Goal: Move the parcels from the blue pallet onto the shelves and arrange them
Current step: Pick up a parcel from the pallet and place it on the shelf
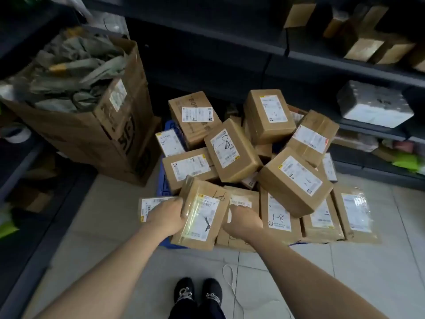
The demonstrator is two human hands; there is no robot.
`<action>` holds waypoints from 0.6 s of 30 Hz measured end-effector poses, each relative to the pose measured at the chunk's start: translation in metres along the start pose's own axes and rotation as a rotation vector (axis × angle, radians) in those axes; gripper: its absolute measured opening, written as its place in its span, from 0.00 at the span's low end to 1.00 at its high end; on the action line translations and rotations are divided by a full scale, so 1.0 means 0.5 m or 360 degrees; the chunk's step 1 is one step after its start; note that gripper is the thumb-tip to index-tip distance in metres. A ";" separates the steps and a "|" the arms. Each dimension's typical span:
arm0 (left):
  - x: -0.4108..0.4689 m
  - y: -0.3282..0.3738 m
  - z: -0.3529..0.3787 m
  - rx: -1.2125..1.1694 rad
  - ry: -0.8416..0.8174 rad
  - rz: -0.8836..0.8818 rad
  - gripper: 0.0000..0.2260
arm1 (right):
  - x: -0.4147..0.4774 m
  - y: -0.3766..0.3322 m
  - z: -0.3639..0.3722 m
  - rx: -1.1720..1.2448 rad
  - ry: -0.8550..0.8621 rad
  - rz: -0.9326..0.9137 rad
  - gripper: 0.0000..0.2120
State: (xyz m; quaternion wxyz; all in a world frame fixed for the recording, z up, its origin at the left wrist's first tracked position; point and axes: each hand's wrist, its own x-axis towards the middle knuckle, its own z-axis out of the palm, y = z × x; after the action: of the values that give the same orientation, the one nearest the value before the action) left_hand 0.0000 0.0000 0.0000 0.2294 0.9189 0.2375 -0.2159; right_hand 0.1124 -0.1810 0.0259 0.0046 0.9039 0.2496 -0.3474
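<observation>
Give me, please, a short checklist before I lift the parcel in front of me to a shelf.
1. Left hand grips the front parcel by its left edge: ok.
2. Right hand grip on the same parcel: cannot tell, its fingers are hidden.
3. Nothing lies on the front parcel: ok.
4. Free room on the shelf: cannot tell, too dark.
5. Pile steady: not ok, the box marked 8 lies tilted on others and might slide.
6. Floor safe: not ok, a white cord lies beside the shoes.
</observation>
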 end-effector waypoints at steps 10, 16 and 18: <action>0.065 0.001 0.088 -0.0546 0.0054 -0.0203 0.24 | 0.108 0.000 0.113 0.0535 0.0107 0.0265 0.22; 0.036 0.010 0.077 -0.0961 0.0066 -0.0337 0.22 | 0.085 -0.014 0.113 0.1064 0.0317 0.0252 0.27; 0.019 0.015 0.060 -0.1103 0.0094 -0.0351 0.19 | 0.067 -0.021 0.105 0.1154 0.0418 0.0172 0.25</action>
State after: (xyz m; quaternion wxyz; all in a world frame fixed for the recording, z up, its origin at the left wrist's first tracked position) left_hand 0.0029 -0.0181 -0.0264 0.4955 0.7613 0.4009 -0.1194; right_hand 0.0961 -0.1665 -0.0333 -0.3289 0.8954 0.0612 -0.2938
